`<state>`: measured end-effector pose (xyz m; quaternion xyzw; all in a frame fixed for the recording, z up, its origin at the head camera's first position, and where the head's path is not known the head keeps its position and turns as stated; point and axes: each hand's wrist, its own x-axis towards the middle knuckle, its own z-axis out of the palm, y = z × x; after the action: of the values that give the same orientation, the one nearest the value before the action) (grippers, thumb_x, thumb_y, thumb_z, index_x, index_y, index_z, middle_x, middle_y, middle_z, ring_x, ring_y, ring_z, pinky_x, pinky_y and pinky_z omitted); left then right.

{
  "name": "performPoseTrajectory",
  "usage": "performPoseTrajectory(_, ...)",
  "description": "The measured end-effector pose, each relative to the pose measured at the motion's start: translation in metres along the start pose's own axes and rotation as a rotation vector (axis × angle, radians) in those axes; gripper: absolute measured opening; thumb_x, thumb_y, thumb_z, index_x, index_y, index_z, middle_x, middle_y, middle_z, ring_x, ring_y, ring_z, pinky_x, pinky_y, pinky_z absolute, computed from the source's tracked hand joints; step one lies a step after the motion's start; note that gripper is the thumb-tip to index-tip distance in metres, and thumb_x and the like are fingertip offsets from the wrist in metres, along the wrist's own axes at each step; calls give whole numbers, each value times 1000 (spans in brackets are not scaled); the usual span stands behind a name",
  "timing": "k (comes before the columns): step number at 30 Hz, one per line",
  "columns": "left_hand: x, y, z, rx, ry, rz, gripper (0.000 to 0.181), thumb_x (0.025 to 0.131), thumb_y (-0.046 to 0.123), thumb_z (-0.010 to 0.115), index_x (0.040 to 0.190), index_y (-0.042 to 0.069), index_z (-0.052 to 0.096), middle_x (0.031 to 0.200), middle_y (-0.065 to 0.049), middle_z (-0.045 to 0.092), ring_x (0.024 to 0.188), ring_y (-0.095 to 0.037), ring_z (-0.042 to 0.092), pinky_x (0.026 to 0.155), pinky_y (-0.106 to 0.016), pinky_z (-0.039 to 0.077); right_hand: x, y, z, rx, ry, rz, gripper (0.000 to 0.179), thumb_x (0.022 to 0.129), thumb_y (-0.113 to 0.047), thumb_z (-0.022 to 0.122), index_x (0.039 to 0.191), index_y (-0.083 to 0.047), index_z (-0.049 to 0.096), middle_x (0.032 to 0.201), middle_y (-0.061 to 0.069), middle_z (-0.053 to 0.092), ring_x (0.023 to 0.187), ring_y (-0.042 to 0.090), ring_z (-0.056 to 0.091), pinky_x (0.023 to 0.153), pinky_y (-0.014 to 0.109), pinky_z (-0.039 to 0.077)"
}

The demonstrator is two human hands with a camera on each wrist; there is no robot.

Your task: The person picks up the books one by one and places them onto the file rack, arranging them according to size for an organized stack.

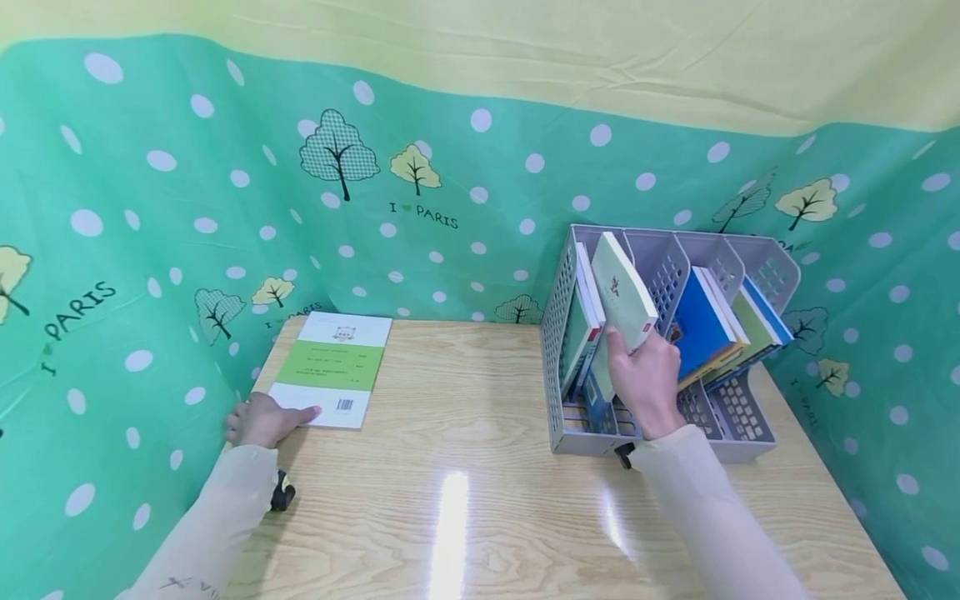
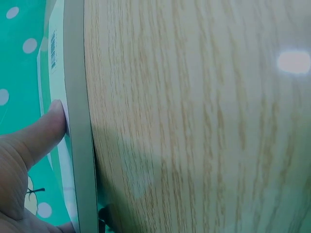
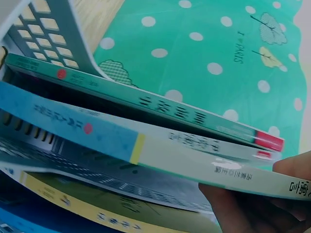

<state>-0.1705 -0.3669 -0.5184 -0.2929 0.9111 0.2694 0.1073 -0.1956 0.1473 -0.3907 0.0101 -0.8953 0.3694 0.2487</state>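
In the head view my right hand (image 1: 647, 379) pinches a pale green book (image 1: 622, 287) by its near upper edge. That book stands tilted in a slot of the grey file rack (image 1: 557, 367). Its spine (image 3: 194, 160), blue at the lower end and pale above, shows in the right wrist view, with thumb and fingers on opposite sides. Beside it lean a thin white book (image 1: 588, 287) and a green book (image 1: 577, 337). At the left, my left hand (image 1: 262, 419) rests its thumb (image 2: 46, 133) on the near edge of a white-and-green book (image 1: 333, 367) lying flat; its other fingers are partly hidden.
Farther right in the rack stand a blue book (image 1: 701, 321), yellow-edged and olive books (image 1: 753, 321), and others, leaning right. Rack dividers separate the slots. Polka-dot cloth (image 1: 450, 167) hangs behind and beside the wooden table (image 1: 450, 400).
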Motion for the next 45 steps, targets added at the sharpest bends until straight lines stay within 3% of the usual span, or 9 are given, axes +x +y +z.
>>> performPoseTrajectory(2, 0, -1, 0, 0, 2, 0, 111, 66, 58, 78, 123, -21, 25, 110, -42, 28, 101, -52, 26, 86, -64, 28, -1, 2, 4, 15, -4, 6, 46, 97, -34, 54, 130, -3, 56, 108, 22, 68, 43, 22, 55, 31, 28, 38)
performPoseTrajectory(5, -1, -1, 0, -1, 6, 3, 110, 66, 58, 78, 123, -21, 26, 110, -42, 28, 101, -52, 27, 86, -64, 28, -3, 5, 11, 43, -5, 0, 48, 97, -35, 53, 137, -7, 51, 117, 21, 64, 54, 27, 64, 31, 29, 38)
performPoseTrajectory(9, -2, -1, 0, -1, 12, 6, 109, 66, 58, 78, 121, -21, 27, 110, -42, 29, 101, -53, 27, 87, -64, 27, -1, 8, 18, 79, 8, -16, 49, 97, -33, 54, 141, -11, 47, 129, 19, 58, 94, 37, 67, 52, 40, 57)
performPoseTrajectory(11, -3, -1, 0, 2, 14, 7, 108, 66, 58, 78, 121, -21, 28, 109, -42, 29, 100, -53, 27, 87, -64, 27, 1, 9, 22, 90, 19, -10, 48, 97, -31, 55, 138, -8, 49, 128, 20, 58, 98, 38, 65, 62, 46, 57)
performPoseTrajectory(12, -3, -1, 0, 3, 15, 7, 107, 66, 57, 78, 120, -21, 28, 108, -42, 29, 100, -52, 27, 87, -63, 27, 1, 10, 23, 88, 24, -3, 47, 97, -30, 56, 136, -5, 50, 126, 21, 59, 99, 39, 65, 66, 48, 57)
performPoseTrajectory(20, -4, 0, 0, 0, 12, 13, 109, 66, 58, 78, 121, -21, 27, 109, -42, 29, 100, -53, 27, 87, -64, 27, 2, 15, 39, 79, 87, -6, 37, 95, -22, 59, 122, 2, 60, 107, 24, 67, 71, 33, 69, 49, 42, 52)
performPoseTrajectory(27, -3, -2, -1, -6, 18, 15, 110, 66, 59, 77, 122, -21, 27, 109, -42, 29, 100, -53, 27, 87, -64, 27, 5, 18, 49, 107, 67, 23, 40, 96, -21, 57, 132, -5, 54, 120, 20, 63, 94, 35, 67, 70, 47, 57)
performPoseTrajectory(37, -2, -1, 0, -3, 15, 8, 109, 68, 57, 77, 124, -21, 26, 111, -43, 29, 101, -53, 27, 88, -65, 27, 7, 22, 59, 126, 39, 95, 41, 98, -23, 55, 136, -8, 51, 126, 17, 60, 104, 35, 64, 87, 50, 51)
performPoseTrajectory(45, -1, -1, 2, 7, 24, 7, 108, 67, 58, 77, 123, -20, 27, 108, -41, 31, 100, -52, 28, 86, -63, 29, 6, 27, 63, 104, 11, 134, 40, 99, -31, 51, 132, -7, 54, 118, 18, 64, 95, 34, 67, 76, 50, 55)
